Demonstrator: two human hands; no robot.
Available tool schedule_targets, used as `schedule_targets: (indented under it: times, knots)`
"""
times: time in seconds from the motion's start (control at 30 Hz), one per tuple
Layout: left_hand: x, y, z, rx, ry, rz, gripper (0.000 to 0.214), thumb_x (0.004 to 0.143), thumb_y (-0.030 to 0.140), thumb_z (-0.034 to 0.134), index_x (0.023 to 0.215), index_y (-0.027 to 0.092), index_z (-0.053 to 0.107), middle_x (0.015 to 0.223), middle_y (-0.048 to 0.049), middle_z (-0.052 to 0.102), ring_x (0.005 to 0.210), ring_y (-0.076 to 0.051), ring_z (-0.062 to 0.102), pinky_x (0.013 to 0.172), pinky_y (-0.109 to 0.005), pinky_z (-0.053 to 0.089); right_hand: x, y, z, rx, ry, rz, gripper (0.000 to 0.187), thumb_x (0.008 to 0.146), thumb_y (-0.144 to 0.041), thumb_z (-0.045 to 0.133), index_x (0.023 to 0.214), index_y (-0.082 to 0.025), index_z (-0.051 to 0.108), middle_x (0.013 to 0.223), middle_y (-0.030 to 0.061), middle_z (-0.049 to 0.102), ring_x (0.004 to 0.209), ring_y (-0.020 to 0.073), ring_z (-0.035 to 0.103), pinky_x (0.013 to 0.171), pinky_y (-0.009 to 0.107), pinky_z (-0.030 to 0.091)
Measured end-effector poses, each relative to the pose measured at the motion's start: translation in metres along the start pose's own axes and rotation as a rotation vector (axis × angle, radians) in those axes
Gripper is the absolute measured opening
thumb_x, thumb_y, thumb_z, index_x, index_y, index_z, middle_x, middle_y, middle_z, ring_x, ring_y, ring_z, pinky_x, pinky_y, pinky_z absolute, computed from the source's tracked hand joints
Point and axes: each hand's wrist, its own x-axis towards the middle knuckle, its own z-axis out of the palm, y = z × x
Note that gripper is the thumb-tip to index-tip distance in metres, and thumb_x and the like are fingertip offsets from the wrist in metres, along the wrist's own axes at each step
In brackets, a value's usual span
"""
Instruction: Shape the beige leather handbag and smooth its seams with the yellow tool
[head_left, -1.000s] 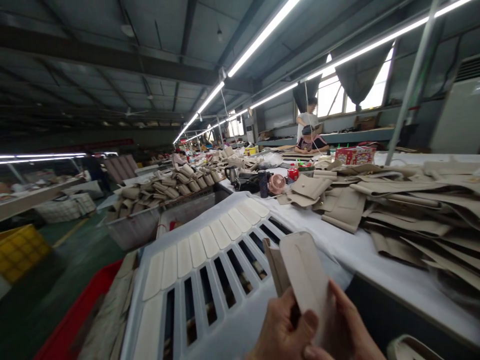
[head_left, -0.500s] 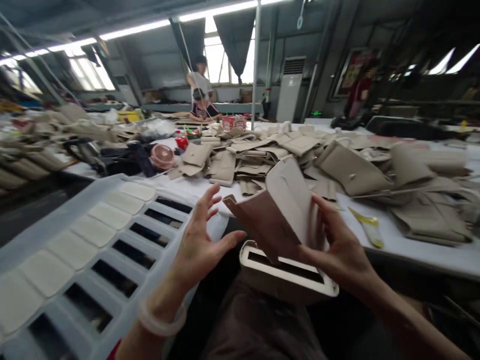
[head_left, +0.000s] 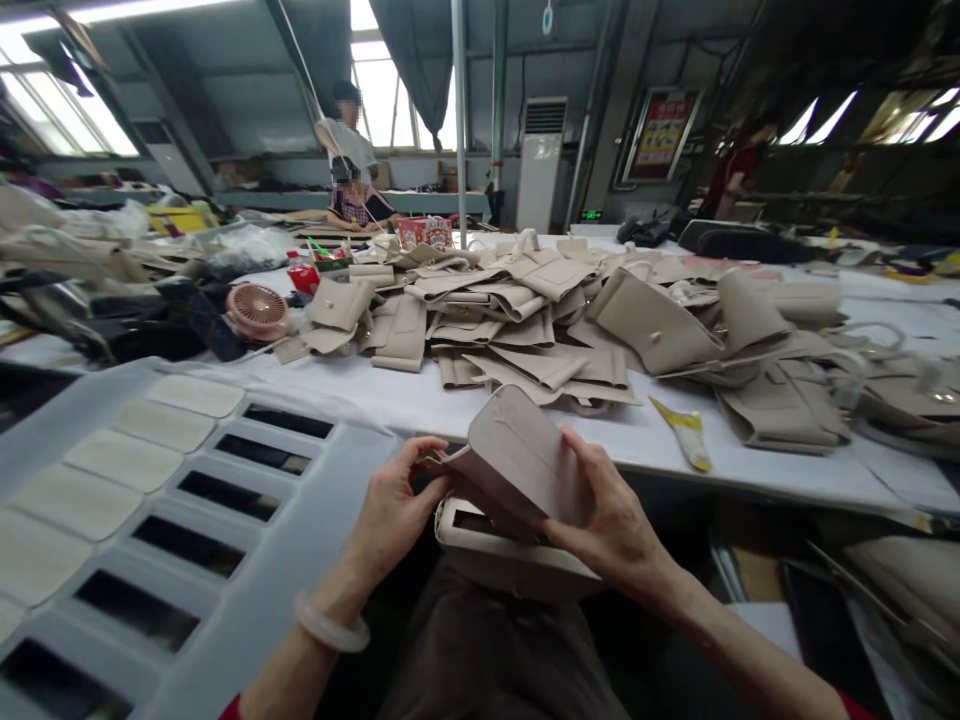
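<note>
The folded beige leather piece [head_left: 517, 460] is held in the air just in front of the near edge of the tabletop [head_left: 420, 400], above the person's lap and directly over a pale slotted frame [head_left: 510, 550] that rests there. It appears to be kept off the tabletop so that both faces and the folded edge can be turned and looked over. Its flap is tilted up and away from the person.

The left hand [head_left: 390, 510] closes on the piece's left end, fingers curled over the edge and thumb beneath. The wrist carries a pale bangle [head_left: 330, 625], and the forearm rises from the lower left. The right hand [head_left: 607, 520] grips the right side, with the fingers [head_left: 581, 455] spread flat across the outer face and the thumb behind, steadying it. That forearm comes in from the lower right.

A heap of similar beige bag parts [head_left: 540, 310] covers the middle of the tabletop, well apart from the hands. A yellow strip [head_left: 686, 435] lies near the near edge. A pink fan [head_left: 257, 310] stands toward the left end. A white slotted rack [head_left: 187, 480] with pale oval pieces laid across it sits at the person's left. Two other people [head_left: 349, 170] are at the far side of the room.
</note>
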Motion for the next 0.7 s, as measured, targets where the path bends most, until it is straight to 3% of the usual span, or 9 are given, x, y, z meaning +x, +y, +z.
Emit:
schedule_targets:
  times: [0.23,0.33,0.43,0.5,0.57,0.7]
  knots:
    - [-0.014,-0.027,0.02,0.075,-0.084,-0.063,0.013,0.089,0.033,0.063,0.097,0.024,0.059,0.084,0.0041,0.066,0.077,-0.016,0.061,0.07,-0.027,0.046,-0.012,0.015,0.001,-0.167,-0.063,0.006,0.086,0.082,-0.028,0.066,0.153,-0.031,0.019,0.147,0.0065,0.038,0.132,0.0287,0.041,0.111,0.049,0.04]
    - [-0.012,-0.034,0.029,0.099,-0.109,-0.025,0.006,0.082,0.021,0.065,0.087,0.022,0.063,0.083,0.0024,0.064,0.081,-0.018,0.06,0.092,-0.035,0.045,-0.018,0.017,0.004,-0.217,-0.115,0.034,0.088,0.081,-0.026,0.066,0.154,-0.031,0.017,0.148,0.0077,0.036,0.131,0.0305,0.041,0.109,0.052,0.042]
    - [-0.011,-0.042,0.033,0.088,-0.129,0.02,0.016,0.072,0.011,0.066,0.083,0.023,0.068,0.091,-0.0001,0.066,0.103,-0.022,0.057,0.118,-0.044,0.019,-0.021,0.018,0.005,-0.346,-0.173,-0.003,0.088,0.081,-0.022,0.065,0.155,-0.029,0.018,0.147,0.0112,0.034,0.127,0.033,0.044,0.101,0.054,0.047]
    - [-0.014,-0.05,0.032,0.052,-0.114,0.005,0.022,0.073,0.015,0.068,0.093,0.024,0.07,0.108,-0.0025,0.066,0.118,-0.025,0.051,0.121,-0.044,0.014,-0.021,0.019,0.004,-0.449,-0.191,-0.078,0.088,0.082,-0.02,0.064,0.156,-0.026,0.015,0.144,0.0141,0.038,0.123,0.0338,0.046,0.096,0.053,0.049]
    - [-0.021,-0.062,0.028,-0.006,-0.068,-0.066,0.029,0.08,0.028,0.068,0.109,0.025,0.067,0.126,-0.0052,0.061,0.127,-0.026,0.047,0.119,-0.045,0.02,-0.018,0.019,0.004,-0.522,-0.209,-0.152,0.09,0.083,-0.018,0.062,0.157,-0.022,0.011,0.139,0.0158,0.044,0.118,0.0337,0.049,0.093,0.052,0.049]
    - [-0.044,-0.094,0.024,-0.188,0.025,-0.324,0.05,0.094,0.054,0.048,0.132,0.022,0.053,0.141,-0.0111,0.052,0.132,-0.027,0.046,0.114,-0.047,0.032,-0.014,0.019,0.011,-0.549,-0.304,-0.222,0.096,0.08,-0.017,0.064,0.158,-0.018,0.007,0.14,0.0163,0.048,0.111,0.0336,0.053,0.09,0.052,0.051]
